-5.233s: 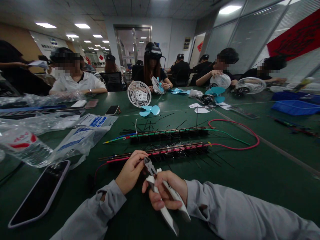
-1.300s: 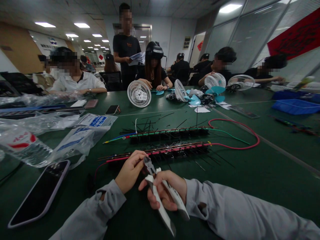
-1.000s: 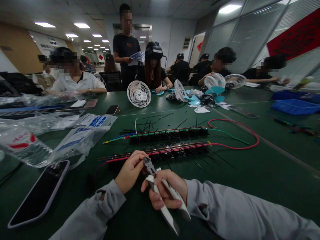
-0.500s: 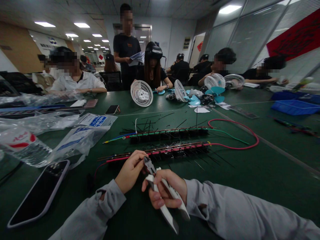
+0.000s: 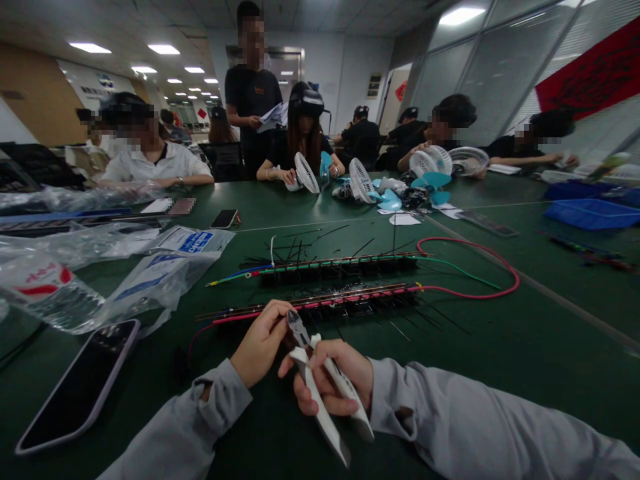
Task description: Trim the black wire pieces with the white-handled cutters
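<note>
Right hand [image 5: 336,381]: grips white-handled steel cutters [image 5: 320,380], nose up. Left hand [image 5: 261,341]: pinches long red-wired black strip [image 5: 320,305], steadying it on green worktop [image 5: 500,347].

Setting: open-plan office used as an assembly workroom. Evidence: long green table [image 5: 500,347] with several seated people beyond it, handling small white fans [image 5: 306,173]; wire harness strips [image 5: 340,267] at its centre; plastic bags [image 5: 150,280] to their left; ceiling light panels [image 5: 90,48] overhead; glass partitions [image 5: 500,73] behind the table.
</note>
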Available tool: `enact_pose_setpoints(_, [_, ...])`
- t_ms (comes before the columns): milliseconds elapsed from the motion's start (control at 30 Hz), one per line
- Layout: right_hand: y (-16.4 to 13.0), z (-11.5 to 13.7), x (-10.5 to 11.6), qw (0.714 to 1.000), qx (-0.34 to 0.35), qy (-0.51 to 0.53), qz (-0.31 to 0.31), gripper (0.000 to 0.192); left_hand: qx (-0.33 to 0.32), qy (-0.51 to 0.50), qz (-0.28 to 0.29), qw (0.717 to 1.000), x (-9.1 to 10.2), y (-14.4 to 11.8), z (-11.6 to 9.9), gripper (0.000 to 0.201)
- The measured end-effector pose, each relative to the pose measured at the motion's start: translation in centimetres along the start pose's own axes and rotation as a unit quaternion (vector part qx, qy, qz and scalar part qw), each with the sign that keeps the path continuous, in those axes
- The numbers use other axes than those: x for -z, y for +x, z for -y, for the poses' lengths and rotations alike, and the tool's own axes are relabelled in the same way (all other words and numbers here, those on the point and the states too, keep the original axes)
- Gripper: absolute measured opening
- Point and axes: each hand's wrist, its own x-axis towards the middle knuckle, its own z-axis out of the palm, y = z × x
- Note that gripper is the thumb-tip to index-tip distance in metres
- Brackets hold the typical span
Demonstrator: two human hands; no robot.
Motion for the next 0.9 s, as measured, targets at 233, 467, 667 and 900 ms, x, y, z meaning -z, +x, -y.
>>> enact_pose_setpoints(233, [-0.08, -0.03, -0.17, 1.000, 0.018, -0.009, 0.001, 0.051, 0.005, -0.047, 0.000, 0.999, -0.09, -0.06, 0.41, 0.016])
enact_pose_setpoints(467, [0.01, -0.13, -0.12, 1.000, 0.021, -0.022, -0.001, 0.056, 0.014, -0.055, -0.011, 0.998, -0.01, -0.05, 0.55, 0.017])
enact_pose_setpoints(667, [0.04, 0.00, -0.49, 1.000, -0.020, -0.020, 0.003, 0.065, 0.017, -0.053, -0.025, 0.998, -0.12, -0.08, -0.07, 0.019])
enact_pose_setpoints(900, [0.01, -0.05, -0.51, 1.000, -0.022, -0.013, 0.009, 0.062, 0.011, -0.045, -0.018, 0.999, -0.05, -0.01, 0.06, 0.017])
